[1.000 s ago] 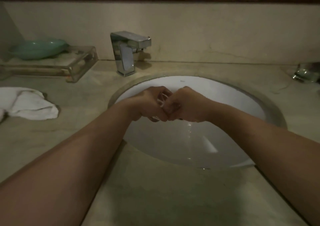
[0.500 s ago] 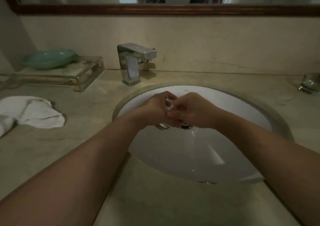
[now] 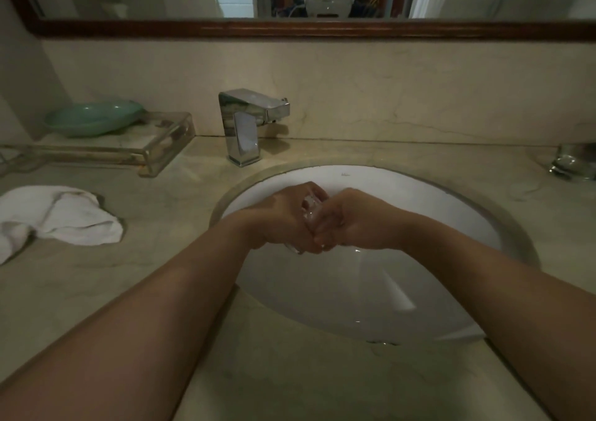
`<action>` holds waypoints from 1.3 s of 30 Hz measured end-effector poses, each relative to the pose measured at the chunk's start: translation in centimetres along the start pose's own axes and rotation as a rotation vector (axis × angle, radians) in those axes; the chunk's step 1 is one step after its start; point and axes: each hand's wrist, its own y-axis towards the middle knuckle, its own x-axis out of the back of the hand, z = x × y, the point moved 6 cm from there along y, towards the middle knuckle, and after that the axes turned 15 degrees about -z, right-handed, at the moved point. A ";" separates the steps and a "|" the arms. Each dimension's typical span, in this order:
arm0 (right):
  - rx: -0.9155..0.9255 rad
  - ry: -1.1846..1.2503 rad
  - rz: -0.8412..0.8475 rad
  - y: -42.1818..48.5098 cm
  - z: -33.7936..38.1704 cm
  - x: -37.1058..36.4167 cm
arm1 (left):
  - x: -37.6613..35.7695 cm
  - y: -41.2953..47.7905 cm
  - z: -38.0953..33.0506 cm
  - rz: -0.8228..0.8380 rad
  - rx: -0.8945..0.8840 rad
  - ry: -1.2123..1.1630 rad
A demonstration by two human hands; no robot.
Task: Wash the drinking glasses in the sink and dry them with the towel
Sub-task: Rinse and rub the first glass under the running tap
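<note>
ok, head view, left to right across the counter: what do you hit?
white towel → faucet → left hand → drinking glass gripped by both hands → right hand → second glass at the right edge

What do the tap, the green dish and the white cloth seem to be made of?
Tap: probably chromed metal, polished; it mirrors its surroundings. Green dish: glossy glass or ceramic; cannot tell which. White cloth: soft matte fabric, probably terry; it lies crumpled in folds.

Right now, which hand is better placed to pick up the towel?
Probably the left hand: the towel lies on the counter on its side, while the right hand can hold the glass.
</note>
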 end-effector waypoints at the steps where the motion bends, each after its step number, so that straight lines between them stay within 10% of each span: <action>1: -0.019 0.034 -0.027 0.1 -0.3 0.3 | -0.1 0.0 -0.1 -0.009 -0.005 -0.004; 8: -0.020 0.085 -0.069 0.3 -0.4 -0.8 | 0.0 0.8 -0.5 -0.093 -0.134 0.214; 16: -0.093 0.446 -0.128 0.1 -0.8 1.8 | 0.0 0.2 -0.2 0.089 0.020 -0.179; 22: -0.003 0.055 -0.021 0.1 0.0 -0.3 | 0.4 0.1 0.1 -0.067 -0.044 0.005; 32: -0.107 0.242 -0.047 0.2 -1.0 -0.5 | -0.4 1.0 -0.1 -0.112 -0.105 0.190; 39: -0.080 0.373 -0.132 0.3 -1.3 1.4 | -0.2 0.8 0.2 0.022 0.014 -0.187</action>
